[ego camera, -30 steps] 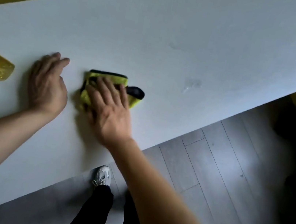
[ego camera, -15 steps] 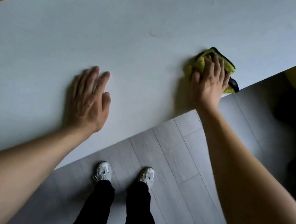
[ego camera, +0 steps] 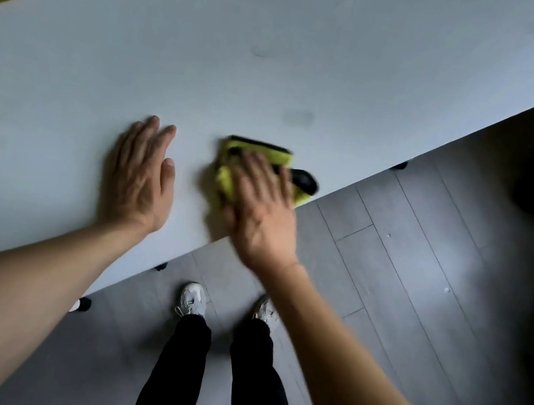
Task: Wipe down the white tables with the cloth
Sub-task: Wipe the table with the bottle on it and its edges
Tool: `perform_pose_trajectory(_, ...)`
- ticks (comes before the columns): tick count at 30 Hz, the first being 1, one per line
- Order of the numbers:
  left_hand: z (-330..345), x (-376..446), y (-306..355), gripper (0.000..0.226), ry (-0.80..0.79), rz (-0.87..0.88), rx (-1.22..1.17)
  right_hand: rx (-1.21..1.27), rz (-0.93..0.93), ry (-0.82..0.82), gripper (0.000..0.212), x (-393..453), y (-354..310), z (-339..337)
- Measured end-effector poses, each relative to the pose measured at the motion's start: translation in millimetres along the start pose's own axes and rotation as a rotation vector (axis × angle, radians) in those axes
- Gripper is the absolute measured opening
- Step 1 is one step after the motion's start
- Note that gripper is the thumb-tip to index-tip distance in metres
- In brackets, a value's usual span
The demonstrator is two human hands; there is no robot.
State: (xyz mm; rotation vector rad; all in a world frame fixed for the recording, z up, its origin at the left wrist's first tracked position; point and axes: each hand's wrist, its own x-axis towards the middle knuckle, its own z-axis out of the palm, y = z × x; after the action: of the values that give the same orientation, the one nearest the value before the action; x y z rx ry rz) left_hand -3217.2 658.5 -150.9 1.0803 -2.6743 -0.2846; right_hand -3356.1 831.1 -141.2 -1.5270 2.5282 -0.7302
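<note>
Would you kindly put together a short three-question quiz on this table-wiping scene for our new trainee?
1. True or false: the left hand lies flat on the white table, apart from the cloth.
2. Which hand presses the yellow-green cloth? A) left B) right C) both
3. Fill in: the cloth lies close to the table's ____ edge, the one towards the person's shoes.

Key:
1. True: it touches bare tabletop beside the cloth.
2. B: the right hand covers it with straight fingers.
3. Near.
</note>
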Motion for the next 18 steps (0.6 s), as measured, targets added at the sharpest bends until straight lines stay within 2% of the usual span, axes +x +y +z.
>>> perform_pose_trajectory(3,-1,0,1,0.054,-0.018,-0.010,0.003,-0.080,0.244,0.100,0.065,8,90,-34)
perform_pose_trajectory(6,0,0,3,0.055,-0.017,-0.023,0.011,-0.135,0.417,0.176,0.060,25,156,-64)
perform_pose_trajectory(10,1,1,0,0.055,-0.019,-0.018,0.022,-0.184,0.573,0.243,0.057,42,145,-55)
perform_pose_trajectory(12,2,0,-1,0.055,-0.014,-0.033,0.021,-0.170,0.502,0.227,0.059,41,112,-38)
perform_pose_trajectory(16,5,-1,-3,0.056,0.015,-0.064,-0.002,-0.044,0.080,0.043,0.063,25,7,2)
perform_pose_trajectory(18,5,-1,-5,0.055,0.041,-0.077,-0.011,-0.010,-0.093,-0.051,0.056,24,-35,15)
